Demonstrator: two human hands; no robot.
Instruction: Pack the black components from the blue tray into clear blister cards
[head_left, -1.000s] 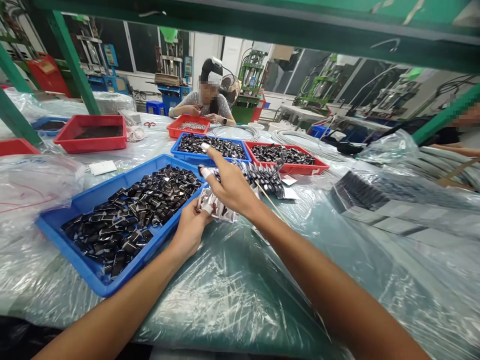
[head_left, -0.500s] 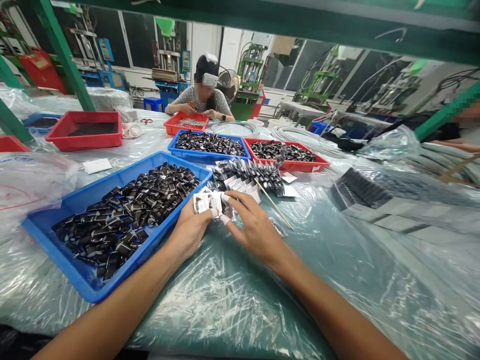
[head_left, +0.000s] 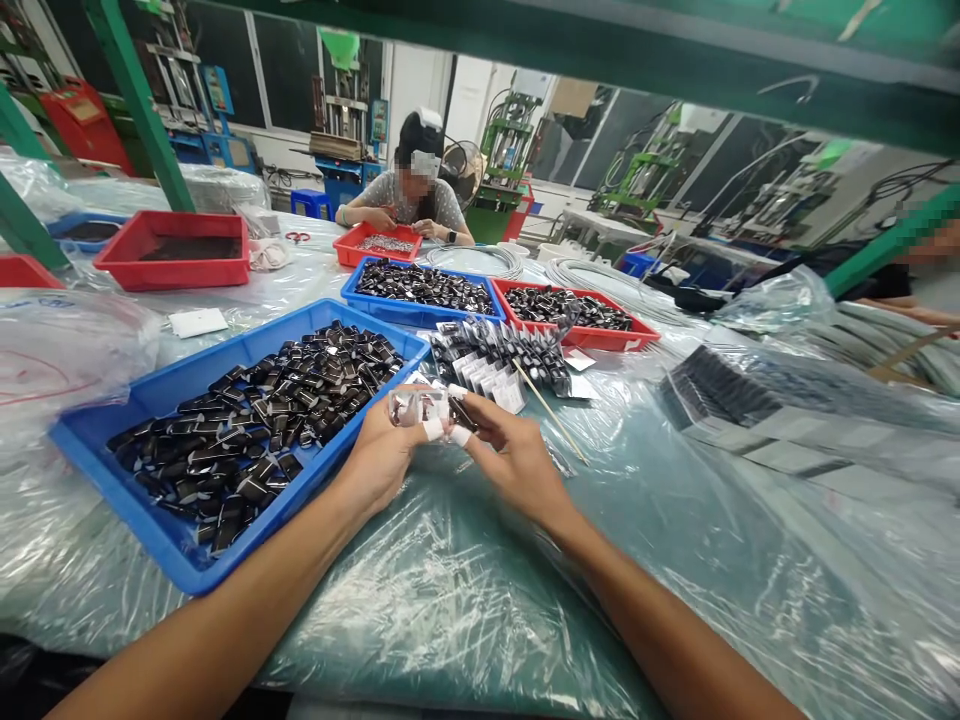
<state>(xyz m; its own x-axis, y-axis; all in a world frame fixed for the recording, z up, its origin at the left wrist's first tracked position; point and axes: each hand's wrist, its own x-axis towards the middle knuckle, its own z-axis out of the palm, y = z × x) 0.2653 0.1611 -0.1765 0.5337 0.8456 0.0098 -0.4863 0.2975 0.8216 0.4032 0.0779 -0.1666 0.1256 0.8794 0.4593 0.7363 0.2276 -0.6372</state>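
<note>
Between my two hands is a small plastic packet [head_left: 421,405] with a white printed face, seen in the head view. My left hand [head_left: 381,452] is closed on its left side, thumb along the lower edge. My right hand [head_left: 517,455] pinches its right end, where something dark shows under the fingers. White covers are on several fingertips. Just left of the hands stands a blue tray [head_left: 150,525] full of small black parts. Right behind the hands lies a row of filled packets [head_left: 491,358] with black contents and white cards.
Behind are another blue tray [head_left: 420,316] and a red tray [head_left: 592,338], both with black parts. A thin stick [head_left: 551,412] lies on the plastic-covered table. Stacked packs [head_left: 757,410] lie at right. Opposite, a person [head_left: 420,195] works at a red tray [head_left: 360,257].
The fingers of my right hand have closed in from a spread pose onto the packet's right end. The packet's printed face has tilted and catches glare. The view has shifted slightly.
</note>
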